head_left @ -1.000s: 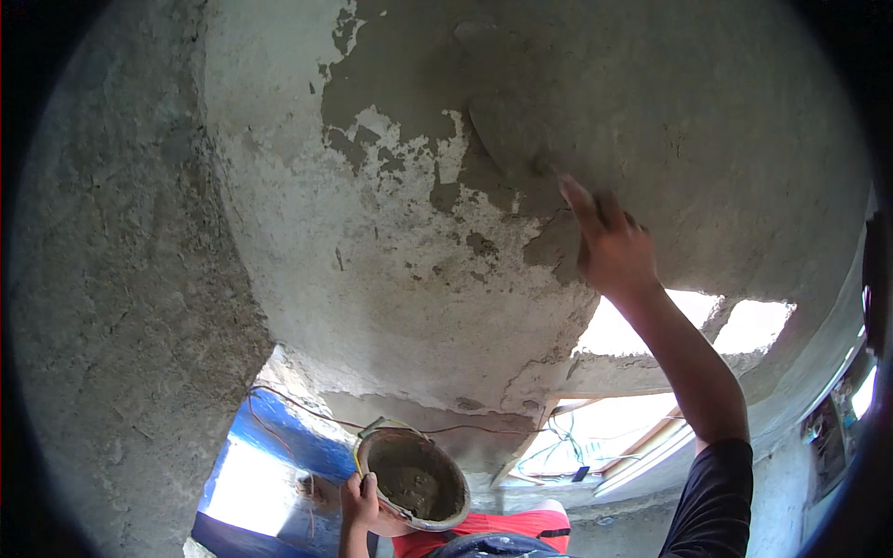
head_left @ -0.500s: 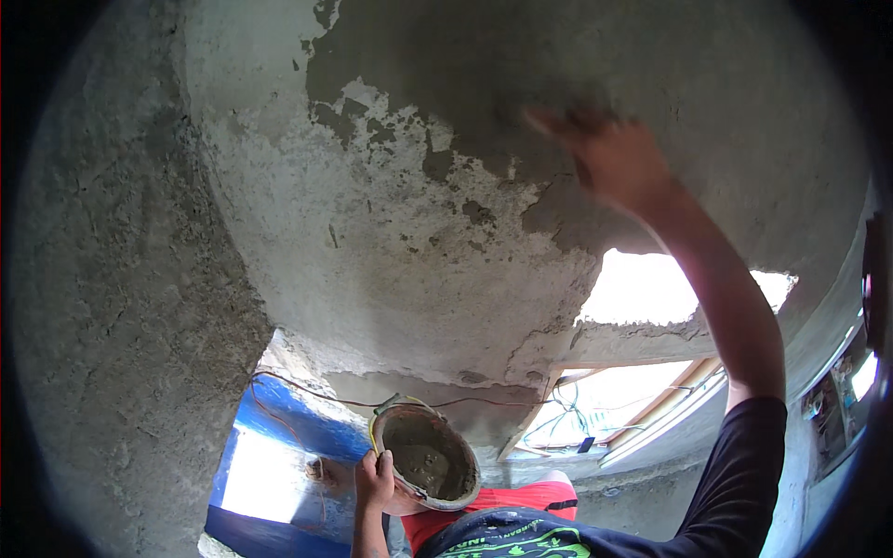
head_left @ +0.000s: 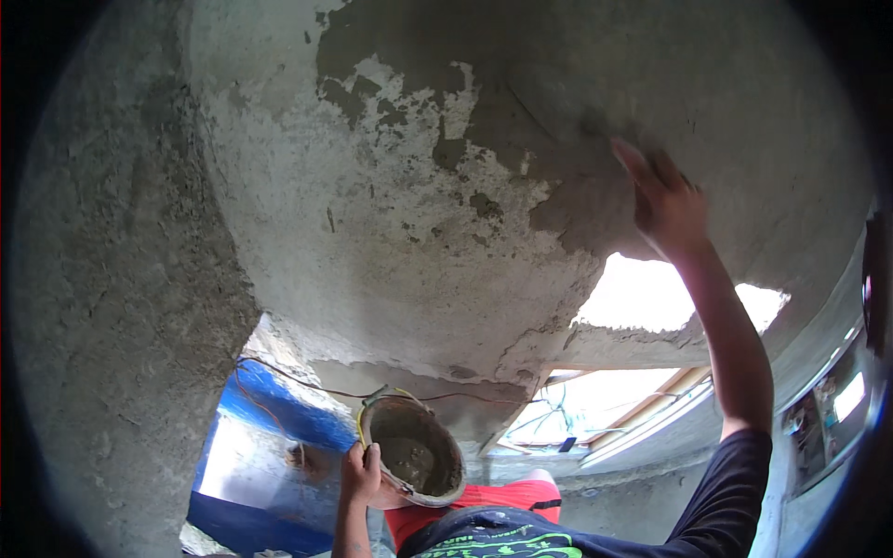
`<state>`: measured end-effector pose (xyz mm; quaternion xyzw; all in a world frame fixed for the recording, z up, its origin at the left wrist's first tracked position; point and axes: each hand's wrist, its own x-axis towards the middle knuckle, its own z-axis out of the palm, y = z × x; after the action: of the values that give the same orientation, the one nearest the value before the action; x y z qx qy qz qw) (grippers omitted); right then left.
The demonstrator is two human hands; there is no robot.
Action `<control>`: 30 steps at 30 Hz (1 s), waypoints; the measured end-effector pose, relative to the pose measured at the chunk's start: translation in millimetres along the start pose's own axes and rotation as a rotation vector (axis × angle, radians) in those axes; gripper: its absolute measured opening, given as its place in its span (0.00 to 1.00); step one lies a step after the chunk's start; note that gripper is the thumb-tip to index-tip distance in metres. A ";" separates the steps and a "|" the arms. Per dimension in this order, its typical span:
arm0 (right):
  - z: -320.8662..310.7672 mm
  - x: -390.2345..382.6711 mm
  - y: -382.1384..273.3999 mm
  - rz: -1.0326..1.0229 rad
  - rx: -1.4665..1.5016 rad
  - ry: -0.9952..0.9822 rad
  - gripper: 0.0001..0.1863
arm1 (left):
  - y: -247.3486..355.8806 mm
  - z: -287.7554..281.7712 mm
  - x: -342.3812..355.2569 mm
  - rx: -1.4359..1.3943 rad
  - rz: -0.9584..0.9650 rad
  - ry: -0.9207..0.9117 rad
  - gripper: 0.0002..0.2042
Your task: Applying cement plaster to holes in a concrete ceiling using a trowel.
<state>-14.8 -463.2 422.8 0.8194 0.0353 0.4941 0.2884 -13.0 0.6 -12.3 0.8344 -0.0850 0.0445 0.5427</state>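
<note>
At the lower middle, my left hand (head_left: 361, 474) grips the near left rim of a bucket (head_left: 458, 465), thumb over the edge. The bucket tilts so that its inside shows, with wet grey mortar (head_left: 414, 460) in the bottom. My right arm reaches up to the wall, where my right hand (head_left: 672, 209) is closed around what looks like a plastering trowel (head_left: 605, 126). Motion blur and the matching grey hide most of its outline. It lies against the dark, damp mortar coat (head_left: 539, 56) on the wall. Beside that coat is a paler, patchy surface (head_left: 307, 214).
A ragged bright opening (head_left: 642, 293) breaks the wall below my right hand. Under it is a framed window (head_left: 605, 395) with loose wires. A thin cable (head_left: 316, 386) runs behind the bucket. On the left stand a rough wall edge (head_left: 139, 279) and a blue-painted area (head_left: 270, 400).
My right hand has swept right and slightly down along the wall with the trowel. The bucket and left hand sit slightly further left in view, and the view itself has shifted a little.
</note>
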 end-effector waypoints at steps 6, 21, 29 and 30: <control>-12.4 45.1 25.1 -0.050 0.259 0.314 0.32 | -9.7 3.0 7.5 0.046 0.008 0.033 0.16; -33.7 36.1 56.7 -0.253 0.188 -0.088 0.33 | 13.9 -12.7 -2.7 0.067 -0.013 0.065 0.16; -6.3 39.0 29.2 0.013 0.030 -0.045 0.39 | 18.4 -5.3 12.5 0.091 -0.037 0.058 0.17; -3.4 13.3 22.6 0.022 -0.007 -0.108 0.39 | 28.6 -9.4 8.8 0.055 -0.056 0.019 0.17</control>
<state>-16.0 -475.9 445.9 0.8441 0.0090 0.4526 0.2873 -9.7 -3.0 18.7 0.8506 -0.0555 0.0395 0.5214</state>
